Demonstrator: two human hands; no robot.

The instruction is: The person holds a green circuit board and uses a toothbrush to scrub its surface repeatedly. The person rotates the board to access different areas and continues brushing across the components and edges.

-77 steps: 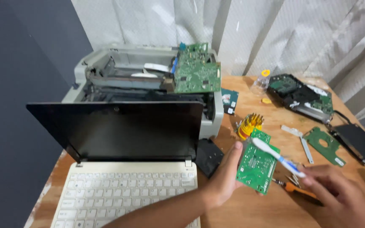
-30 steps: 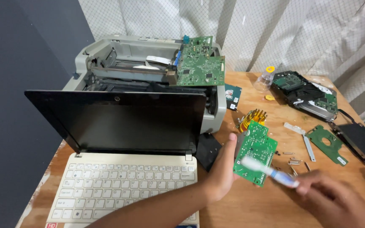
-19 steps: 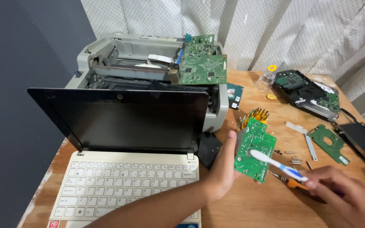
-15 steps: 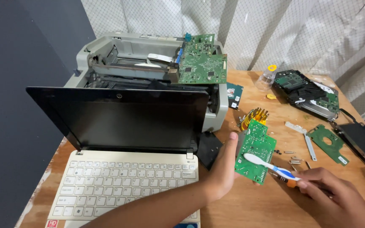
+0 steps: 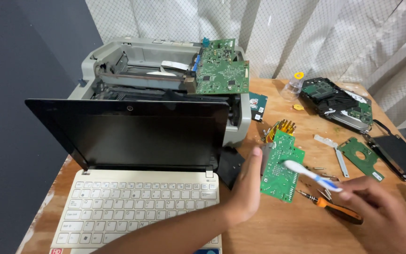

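Here, small green circuit board held tilted up off the wooden table, just right of the laptop. Left hand grips the board by its left edge, thumb up along the side, fingers hidden behind it. Right hand is closed round the handle of a white-and-blue toothbrush; brush head rests on the board's face, mid-right. Motion blur on the right hand.

Step in hand, by my read: brushing the board's component face clean. Next move would call for keeping the board steady at its edge, light strokes across the soldered parts, and turning the board to reach the rest.

Materials: board is rigid, flat, rectangular, glossy green with small silver and white parts. Brush is slim plastic, bristles soft. Table is raw plywood, grainy.

Outward from the board: just below-right of it an orange-handled screwdriver with loose small bits beside it; just above it a cluster of yellow bits. Right of the board a smaller green board and a flat metal strip. Further right, black opened drives and a dark flat case. Laptop is open, dark screen, cream keys. Behind the laptop a grey opened printer with a large green board propped on it. White mesh curtain at back.
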